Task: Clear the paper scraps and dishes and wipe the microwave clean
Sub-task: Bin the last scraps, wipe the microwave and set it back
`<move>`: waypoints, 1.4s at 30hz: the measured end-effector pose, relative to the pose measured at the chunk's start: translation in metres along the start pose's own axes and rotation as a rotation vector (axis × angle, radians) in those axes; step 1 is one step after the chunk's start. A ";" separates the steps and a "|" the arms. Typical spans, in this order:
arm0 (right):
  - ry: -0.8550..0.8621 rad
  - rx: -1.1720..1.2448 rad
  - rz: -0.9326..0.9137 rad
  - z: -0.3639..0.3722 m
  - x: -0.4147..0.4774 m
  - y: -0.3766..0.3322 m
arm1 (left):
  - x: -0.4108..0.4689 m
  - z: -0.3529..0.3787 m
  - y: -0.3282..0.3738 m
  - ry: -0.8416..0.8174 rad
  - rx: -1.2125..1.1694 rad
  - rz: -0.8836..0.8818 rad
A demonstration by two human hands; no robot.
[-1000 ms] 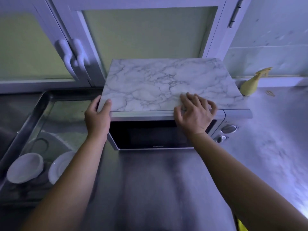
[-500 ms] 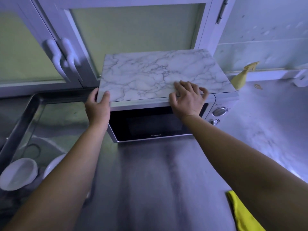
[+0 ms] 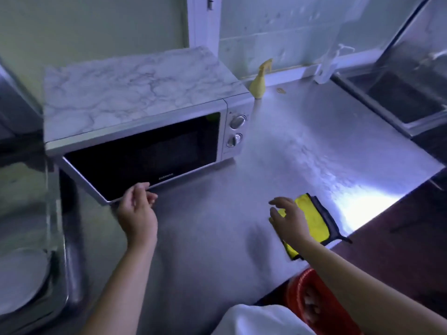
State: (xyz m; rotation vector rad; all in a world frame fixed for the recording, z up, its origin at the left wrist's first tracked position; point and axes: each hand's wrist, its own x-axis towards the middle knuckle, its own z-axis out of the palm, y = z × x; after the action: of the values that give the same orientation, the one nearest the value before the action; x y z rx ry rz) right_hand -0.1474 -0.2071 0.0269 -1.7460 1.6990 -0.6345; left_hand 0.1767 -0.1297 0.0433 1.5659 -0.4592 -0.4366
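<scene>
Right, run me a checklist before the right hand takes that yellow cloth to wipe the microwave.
1. The right hand is free: ok, open, fingers spread over the yellow cloth.
2. The yellow cloth is reachable: ok, lying on the counter near its front edge.
3. The left hand is free: ok, loosely curled, holding nothing, by the lower door edge of the microwave.
4. No scraps on the marble top: ok, none visible.
5. The microwave door is shut: cannot tell for sure.
6. The spray bottle is available: ok, upright behind the microwave's right side.
</scene>
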 end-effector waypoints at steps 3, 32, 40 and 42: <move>0.067 -0.011 0.211 -0.042 -0.010 0.054 | -0.062 0.041 -0.036 -0.312 0.115 -0.183; -0.419 -0.304 0.254 -0.106 0.078 0.203 | -0.270 0.214 -0.080 -0.882 0.918 -0.138; -0.352 0.419 0.324 -0.126 0.095 0.126 | -0.234 0.207 -0.037 -0.509 0.551 -0.234; -0.347 0.572 0.344 -0.130 0.096 0.098 | -0.219 0.197 -0.021 -0.443 0.489 -0.182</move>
State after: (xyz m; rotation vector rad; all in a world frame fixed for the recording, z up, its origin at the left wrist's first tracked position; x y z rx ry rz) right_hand -0.3031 -0.3137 0.0400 -1.0603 1.3558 -0.5497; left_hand -0.1131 -0.1771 0.0128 1.9957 -0.8111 -0.8689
